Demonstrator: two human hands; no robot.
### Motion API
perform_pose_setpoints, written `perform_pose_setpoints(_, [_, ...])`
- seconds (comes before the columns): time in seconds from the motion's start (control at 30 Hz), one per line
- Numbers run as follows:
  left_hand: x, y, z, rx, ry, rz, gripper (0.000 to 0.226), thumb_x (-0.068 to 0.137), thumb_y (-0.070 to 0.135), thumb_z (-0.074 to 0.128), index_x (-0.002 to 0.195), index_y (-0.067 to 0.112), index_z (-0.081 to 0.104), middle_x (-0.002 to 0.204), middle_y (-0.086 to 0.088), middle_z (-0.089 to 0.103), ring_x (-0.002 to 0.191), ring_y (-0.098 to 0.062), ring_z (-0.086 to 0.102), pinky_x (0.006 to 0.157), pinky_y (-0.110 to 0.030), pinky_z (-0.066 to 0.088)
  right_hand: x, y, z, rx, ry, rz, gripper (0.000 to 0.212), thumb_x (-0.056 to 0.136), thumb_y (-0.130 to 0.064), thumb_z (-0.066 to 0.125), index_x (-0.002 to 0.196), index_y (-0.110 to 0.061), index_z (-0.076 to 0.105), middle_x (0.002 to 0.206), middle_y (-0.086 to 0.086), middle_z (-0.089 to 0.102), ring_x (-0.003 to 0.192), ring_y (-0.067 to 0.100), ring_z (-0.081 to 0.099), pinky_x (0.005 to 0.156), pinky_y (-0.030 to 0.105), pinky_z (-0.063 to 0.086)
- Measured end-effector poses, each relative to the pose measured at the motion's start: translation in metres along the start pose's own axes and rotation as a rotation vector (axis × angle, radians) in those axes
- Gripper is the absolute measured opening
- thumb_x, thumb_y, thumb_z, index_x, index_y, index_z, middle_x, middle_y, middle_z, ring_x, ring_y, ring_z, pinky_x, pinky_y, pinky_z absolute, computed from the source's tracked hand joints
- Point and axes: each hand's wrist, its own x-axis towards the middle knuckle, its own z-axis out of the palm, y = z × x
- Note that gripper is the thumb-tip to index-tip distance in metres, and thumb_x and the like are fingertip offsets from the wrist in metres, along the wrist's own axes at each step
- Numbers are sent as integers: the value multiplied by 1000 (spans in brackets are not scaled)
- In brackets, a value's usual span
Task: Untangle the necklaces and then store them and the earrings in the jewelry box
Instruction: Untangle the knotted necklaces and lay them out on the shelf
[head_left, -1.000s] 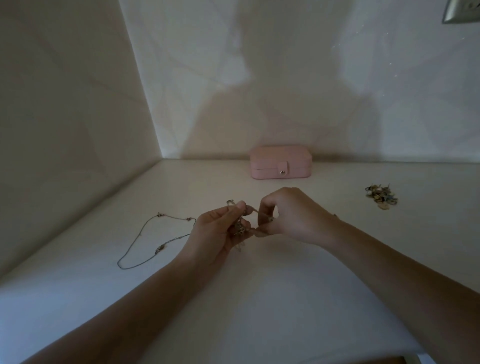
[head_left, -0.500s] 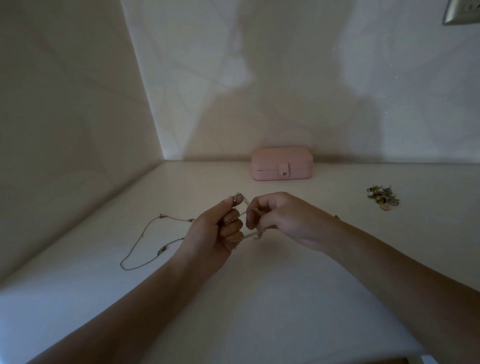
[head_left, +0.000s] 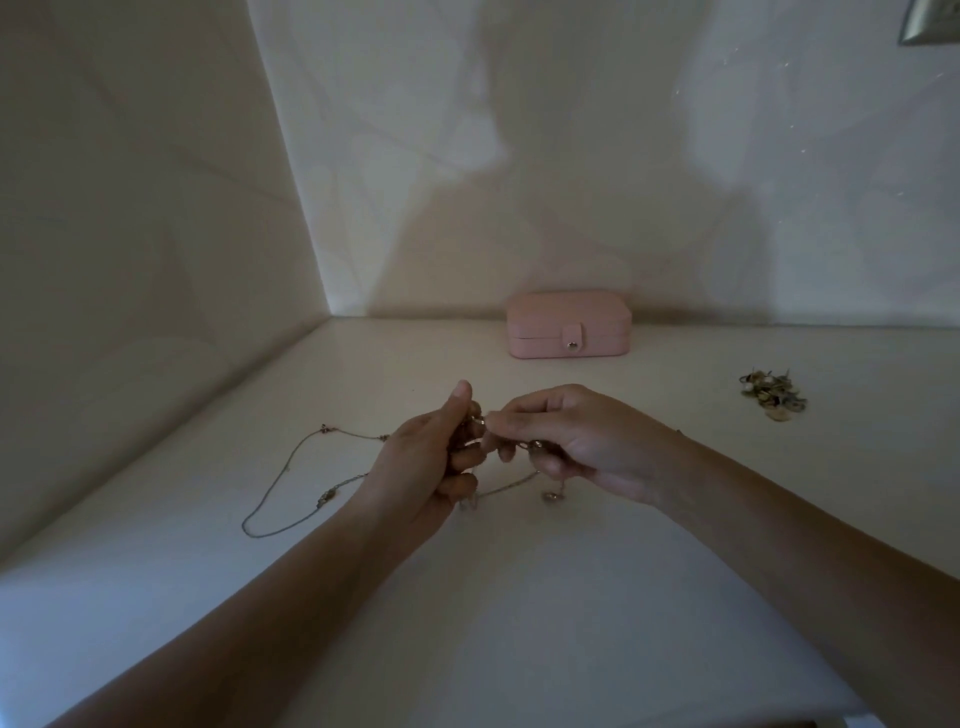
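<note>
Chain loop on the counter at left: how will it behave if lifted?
Likely floppy: the chain loop lies in a loose curve on the counter. Probably light, being very thin. Its small beads may snag.

Mostly hidden behind left hand (head_left: 415, 467): necklace tangle (head_left: 475, 423).

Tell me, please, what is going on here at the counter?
A person holds the tangled necklaces above a white counter. The left hand grips the bundle and the right hand pinches a chain. One loop trails on the counter. The pink jewelry box sits closed at the back, and the earrings lie piled at right.
</note>
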Motion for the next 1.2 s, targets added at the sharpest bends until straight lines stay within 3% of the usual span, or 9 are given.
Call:
perform_pose_setpoints(0.17, [-1, 2, -4, 96, 36, -11, 31, 95, 39, 47, 83, 11, 54, 68, 4, 52, 46, -4, 30, 37, -14, 22, -2, -7, -15, 172, -55, 71, 28, 79, -32, 64, 55, -19, 69, 87, 7, 64, 88, 23, 62, 80, 32, 51])
perform_pose_setpoints(0.33, [-3, 2, -3, 254, -112, -37, 31, 72, 40, 66, 86, 13, 61, 67, 3, 39, 47, -5, 22, 36, -14, 20, 1, -4, -24, 222, 16, 65, 19, 73, -26, 66, 59, -13, 67, 76, 7, 68, 79, 19, 65, 92, 34, 50])
perform_pose_setpoints(0.4, [-4, 1, -2, 255, -128, -24, 20, 72, 30, 68, 81, 14, 62, 63, 4, 32, 46, -5, 21, 36, -13, 20, 3, -3, -24, 273, 15, 44, 17, 75, -24, 63, 65, -10, 67, 69, 5, 66, 72, 17, 64, 86, 31, 53])
perform_pose_setpoints(0.53, [-5, 4, -3, 143, -130, 12, 21, 76, 30, 63, 88, 13, 61, 79, 5, 56, 55, -5, 45, 41, -14, 31, 2, -4, -19, 391, -54, 35, 17, 82, -22, 59, 74, -8, 68, 51, -1, 46, 49, 11, 49, 64, 26, 54])
perform_pose_setpoints(0.67, [-4, 4, -2, 58, -170, -25, 39, 79, 34, 58, 111, 12, 65, 87, 0, 61, 69, -11, 60, 52, -22, 47, 3, -4, -16, 400, -113, 75, 23, 86, -24, 53, 91, -8, 70, 49, -8, 27, 43, 3, 24, 41, 15, 31])
perform_pose_setpoints(0.87, [-3, 1, -4, 85, -208, -15, 30, 78, 32, 61, 98, 9, 65, 86, -2, 64, 79, -14, 65, 64, -27, 56, 1, -6, -20, 419, -157, 83, 27, 89, -23, 49, 103, -14, 71, 48, -8, 23, 39, 1, 21, 35, 13, 18])
perform_pose_setpoints(1.03, [-3, -5, -1, 335, -200, 26, 26, 74, 29, 67, 93, 11, 66, 82, -6, 61, 70, -14, 58, 55, -22, 48, -1, -10, -30, 504, -191, 57, 34, 90, -20, 45, 113, -20, 70, 47, -8, 25, 37, 0, 23, 31, 11, 17])
perform_pose_setpoints(1.13, [0, -7, -5, 443, -115, 91, 11, 85, 26, 64, 84, 20, 73, 76, -4, 60, 61, -16, 56, 51, -22, 45, -3, -13, -37, 501, -175, 78, 36, 89, -17, 44, 114, -20, 69, 47, -5, 28, 36, 0, 24, 30, 10, 16])
perform_pose_setpoints(1.2, [2, -7, -6, 446, -63, 117, 18, 91, 20, 58, 84, 18, 74, 77, -3, 61, 60, -12, 58, 51, -20, 48, -4, -13, -39, 486, -175, 86, 37, 89, -15, 43, 119, -20, 64, 50, -2, 33, 35, 0, 24, 28, 9, 16])
